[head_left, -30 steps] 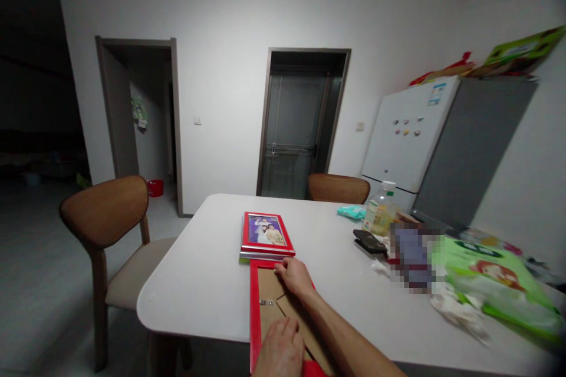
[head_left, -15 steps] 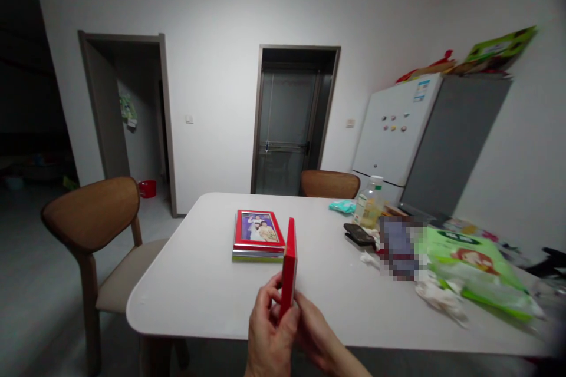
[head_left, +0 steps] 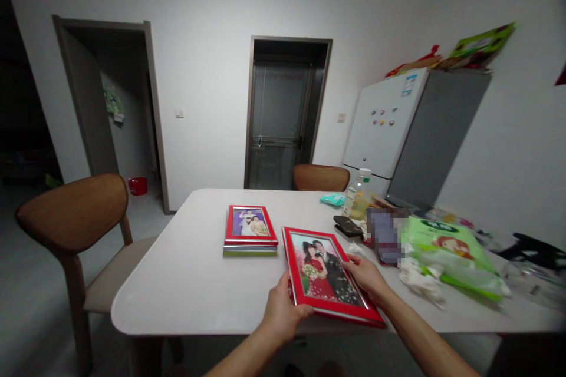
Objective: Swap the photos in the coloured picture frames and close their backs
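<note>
A red picture frame (head_left: 290,256) with a photo of a couple, one in a red dress and one in a dark suit, is tilted face up over the front of the table. My left hand (head_left: 283,312) grips its lower left edge, thumb on the front border. On its right side my right hand (head_left: 365,274) holds the edge, fingers partly hidden. Beyond it to the left, a small stack lies on the table: another red picture frame (head_left: 226,234) with a purple-toned photo on top, silver and green edges below.
The white table (head_left: 190,283) has a wooden chair (head_left: 75,218) at its left and another chair (head_left: 321,178) behind. On the right stand a plastic bottle (head_left: 357,195), a black wallet-like item (head_left: 348,226), crumpled tissues (head_left: 422,285) and a green package (head_left: 457,253).
The held frame has turned from edge-on and upright to face up, showing its photo. My hands have spread from close together to opposite sides of it. The view has shifted slightly.
</note>
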